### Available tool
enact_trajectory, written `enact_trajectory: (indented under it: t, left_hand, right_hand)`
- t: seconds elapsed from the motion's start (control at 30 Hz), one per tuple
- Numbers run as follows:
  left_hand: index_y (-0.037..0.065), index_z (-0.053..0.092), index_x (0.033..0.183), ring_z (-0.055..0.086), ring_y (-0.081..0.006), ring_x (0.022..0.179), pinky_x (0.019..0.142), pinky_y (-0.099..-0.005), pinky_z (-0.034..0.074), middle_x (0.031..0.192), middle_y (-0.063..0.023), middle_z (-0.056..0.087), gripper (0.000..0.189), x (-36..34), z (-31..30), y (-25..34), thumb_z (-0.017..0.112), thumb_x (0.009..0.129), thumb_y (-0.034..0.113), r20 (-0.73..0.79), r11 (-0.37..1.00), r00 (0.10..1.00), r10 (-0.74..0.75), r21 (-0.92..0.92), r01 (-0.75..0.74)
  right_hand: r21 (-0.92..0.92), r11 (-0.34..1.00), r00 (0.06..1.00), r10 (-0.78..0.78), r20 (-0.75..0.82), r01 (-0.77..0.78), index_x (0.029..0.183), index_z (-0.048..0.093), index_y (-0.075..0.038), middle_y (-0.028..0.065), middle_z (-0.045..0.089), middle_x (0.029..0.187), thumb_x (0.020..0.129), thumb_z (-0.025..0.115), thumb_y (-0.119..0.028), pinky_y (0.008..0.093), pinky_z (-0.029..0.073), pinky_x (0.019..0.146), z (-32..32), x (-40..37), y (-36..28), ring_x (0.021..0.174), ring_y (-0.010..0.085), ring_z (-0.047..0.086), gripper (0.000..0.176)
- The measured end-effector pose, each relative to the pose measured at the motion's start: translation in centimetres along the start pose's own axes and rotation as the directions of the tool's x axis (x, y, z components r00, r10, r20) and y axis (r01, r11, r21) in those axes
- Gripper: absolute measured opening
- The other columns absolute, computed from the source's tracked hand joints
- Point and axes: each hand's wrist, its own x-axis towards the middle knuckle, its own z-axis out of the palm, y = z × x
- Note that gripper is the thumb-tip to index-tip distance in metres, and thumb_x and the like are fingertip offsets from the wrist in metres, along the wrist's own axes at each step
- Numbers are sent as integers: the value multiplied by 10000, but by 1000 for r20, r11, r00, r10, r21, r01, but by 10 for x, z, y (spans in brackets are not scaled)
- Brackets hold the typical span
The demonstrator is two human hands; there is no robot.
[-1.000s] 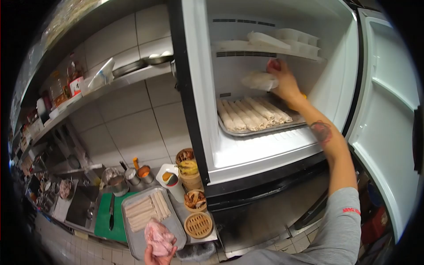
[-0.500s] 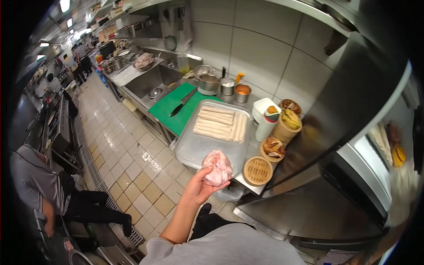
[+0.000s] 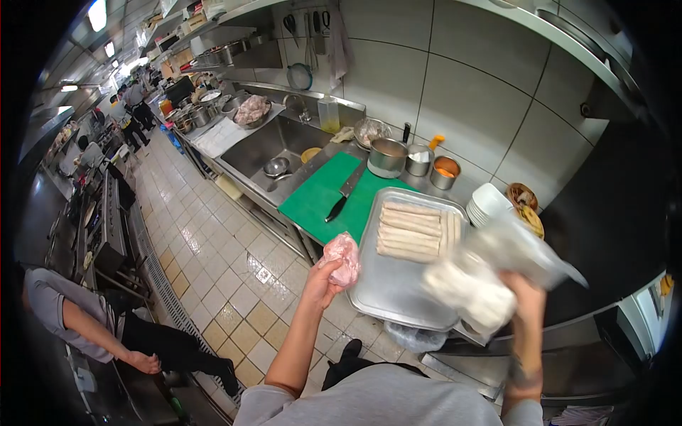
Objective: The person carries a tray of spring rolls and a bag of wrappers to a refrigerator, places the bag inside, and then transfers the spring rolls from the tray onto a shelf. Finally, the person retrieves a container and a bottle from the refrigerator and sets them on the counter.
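Observation:
My left hand is closed around a pink, raw-meat-like lump in clear plastic, held just left of the metal tray. My right hand grips a clear plastic bag with whitish contents. That bag is smeared by motion and hangs over the tray's right side, so what is inside cannot be made out. Pale, long rolls lie in rows on the tray, partly covered by the bag. Left of the tray, a black-handled knife rests on a green cutting board.
A sink lies beyond the board. Metal pots and an orange-filled container stand along the wall. White stacked containers and a basket of yellow food are at right. A co-worker is at lower left.
My right hand has come in from the fridge at far right, bringing the whitish bag over the tray. My left hand still holds the pink lump. The view has turned right.

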Motion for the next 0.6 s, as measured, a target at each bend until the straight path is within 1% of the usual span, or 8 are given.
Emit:
enact_trajectory:
  t: [0.1, 0.13, 0.17, 0.2, 0.3, 0.37, 0.47, 0.6]
  left_hand:
    - [20, 462, 1262, 624, -277, 982, 752, -433, 567, 1158, -135, 583, 467, 59, -38, 21, 617, 834, 123, -82, 993, 995, -51, 101, 59]
    - [20, 464, 1256, 627, -278, 972, 744, -432, 569, 1145, -135, 588, 463, 77, -43, 26, 622, 837, 139, -89, 996, 996, -27, 86, 35]
    - [19, 467, 1249, 629, -278, 962, 737, -431, 570, 1132, -135, 593, 460, 94, -44, 27, 627, 840, 154, -96, 997, 995, -4, 70, 10]
    - [18, 469, 1243, 631, -279, 952, 730, -429, 571, 1118, -135, 598, 458, 112, -45, 27, 632, 843, 170, -105, 999, 994, 20, 52, -15]
    - [6, 459, 1248, 637, -278, 939, 722, -421, 571, 1081, -140, 611, 482, 169, -56, 28, 632, 858, 231, -87, 980, 996, 38, 200, -20]
    - [-11, 458, 1232, 672, -264, 744, 603, -359, 579, 991, -172, 629, 466, 204, -73, 21, 612, 880, 252, -176, 938, 984, -27, 337, 86]
    - [-55, 455, 1173, 662, -243, 565, 466, -304, 553, 839, -182, 639, 413, 224, -91, -7, 608, 886, 199, -273, 824, 952, 139, 565, 41]
    - [-56, 476, 1119, 661, -218, 572, 461, -285, 536, 782, -171, 632, 378, 227, -89, -9, 640, 860, 166, -206, 671, 910, 359, 735, -98]
  right_hand:
    - [-73, 996, 985, 55, 164, -43, 1048, 582, 27, 72, 606, 889, 727, 696, -99, 299, 477, 715, 108, 91, 59, 796, 172, 584, 363]
    - [-208, 972, 981, -71, 182, 109, 1054, 583, 15, 69, 605, 894, 714, 696, -103, 297, 471, 702, 142, 114, 62, 792, 164, 578, 377]
    - [-146, 973, 979, -161, 125, 179, 1040, 601, 18, 99, 605, 997, 686, 703, -129, 313, 452, 824, 175, 147, 92, 944, 184, 571, 396]
    - [-147, 919, 925, -342, 168, 367, 1059, 615, -3, 148, 573, 1095, 654, 718, -108, 339, 447, 869, 202, 182, 118, 1007, 238, 565, 431]
    - [-364, 651, 737, -651, 184, 666, 1026, 637, -46, 218, 462, 1242, 594, 748, -55, 410, 417, 940, 275, 239, 149, 1090, 383, 499, 447]
    - [-418, 506, 632, -731, 255, 754, 1002, 653, -54, 208, 450, 1276, 666, 688, -46, 424, 382, 990, 303, 251, 161, 1164, 396, 450, 337]
    - [-544, 255, 553, -668, 499, 799, 1019, 659, -86, 153, 433, 1328, 748, 607, -65, 437, 343, 1039, 326, 278, 243, 1247, 414, 370, 277]
    - [-606, 194, 635, -178, 752, 772, 1062, 658, -154, 60, 422, 1368, 800, 554, -112, 577, 333, 1014, 336, 266, 278, 1296, 423, 304, 285]
